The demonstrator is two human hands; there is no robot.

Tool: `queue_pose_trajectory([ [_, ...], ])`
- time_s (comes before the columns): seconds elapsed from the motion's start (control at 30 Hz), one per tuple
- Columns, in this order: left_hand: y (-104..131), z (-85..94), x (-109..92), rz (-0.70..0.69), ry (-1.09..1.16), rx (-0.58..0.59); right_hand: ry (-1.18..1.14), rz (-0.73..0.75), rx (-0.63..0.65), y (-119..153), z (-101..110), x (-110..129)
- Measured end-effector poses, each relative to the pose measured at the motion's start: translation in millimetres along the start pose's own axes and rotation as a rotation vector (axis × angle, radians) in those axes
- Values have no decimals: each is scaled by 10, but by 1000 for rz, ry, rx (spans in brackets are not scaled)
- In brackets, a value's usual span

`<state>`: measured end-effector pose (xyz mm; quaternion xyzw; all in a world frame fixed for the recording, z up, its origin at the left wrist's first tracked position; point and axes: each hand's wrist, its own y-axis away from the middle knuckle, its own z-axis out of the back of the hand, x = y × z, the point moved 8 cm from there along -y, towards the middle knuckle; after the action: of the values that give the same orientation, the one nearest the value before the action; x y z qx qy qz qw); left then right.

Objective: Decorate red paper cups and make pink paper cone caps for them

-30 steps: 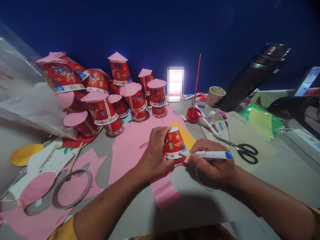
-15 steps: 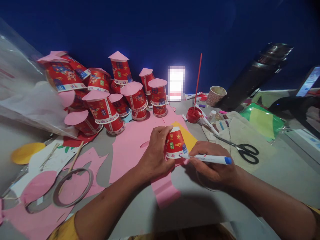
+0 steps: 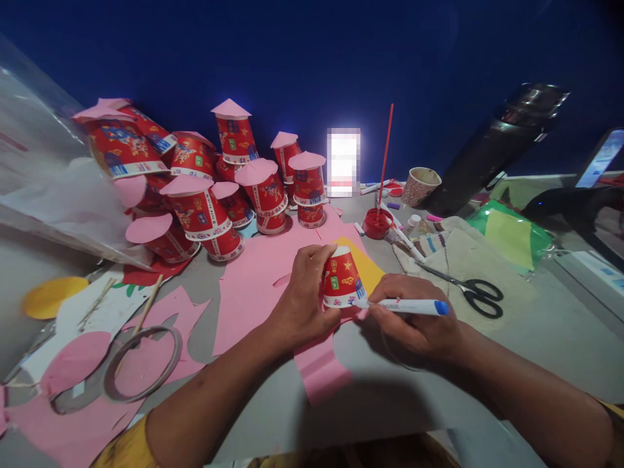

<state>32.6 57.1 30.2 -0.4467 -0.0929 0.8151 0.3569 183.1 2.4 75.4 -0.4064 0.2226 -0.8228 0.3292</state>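
Note:
My left hand (image 3: 303, 298) grips an upturned red paper cup (image 3: 342, 278) that stands rim-down on a sheet of pink paper (image 3: 263, 279). My right hand (image 3: 414, 318) holds a white marker with a blue cap (image 3: 407, 305); its tip touches the cup's rim on the right side. A yellow paper piece (image 3: 364, 263) lies just behind the cup.
A pile of red cups topped with pink paper discs (image 3: 209, 188) fills the back left. Black scissors (image 3: 468, 292) lie on a cloth at right, a red paint pot with a stick (image 3: 377, 221) behind. A tape ring (image 3: 141, 364) and pink scraps lie at left.
The marker tip has crept slightly along the cup's rim; the cup and my left hand stay almost still.

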Motion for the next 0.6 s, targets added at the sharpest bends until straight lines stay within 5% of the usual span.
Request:
queue_pose_trajectory([
  [0.2, -7, 14, -2, -4, -14, -17, -13, -76, -92, -16, 149, -71],
  [0.6, -3, 25, -29, -33, -39, -14, -79, -69, -26, -20, 68, -79],
])
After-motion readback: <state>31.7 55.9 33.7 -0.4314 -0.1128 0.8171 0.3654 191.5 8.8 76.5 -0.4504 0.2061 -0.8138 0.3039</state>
